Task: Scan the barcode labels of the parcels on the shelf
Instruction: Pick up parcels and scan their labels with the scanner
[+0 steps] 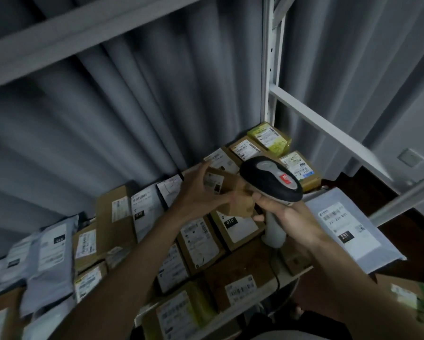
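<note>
A small brown cardboard parcel with a white printed label (220, 186) is held up above the shelf, in the middle of the view, and it is gripped by the left hand (198, 192), whose fingers are curled round its left side while the thumb lies along its lower edge. Just to the right of it, a handheld barcode scanner with a black head, a grey top panel, a red sticker and a pale grey handle (271, 180) is held by the right hand (287, 217); the fingers are closed round the handle and the head is turned toward the parcel, very near to it, though it cannot be told whether they touch. A dark cable (277, 276) is seen hanging below the handle. Under both hands, many other brown cardboard boxes with white barcode labels (201, 239) are laid flat and close together on the white metal shelf (287, 273). At the far right end a yellow-green box (271, 138) is placed on top of others, near the white perforated upright post of the rack (269, 69). A flat grey plastic mailer bag with a white label (348, 224) is lying at the right edge, and several similar grey bags (49, 261) are piled at the left. Behind the shelf a grey pleated curtain (132, 106) is hung
</note>
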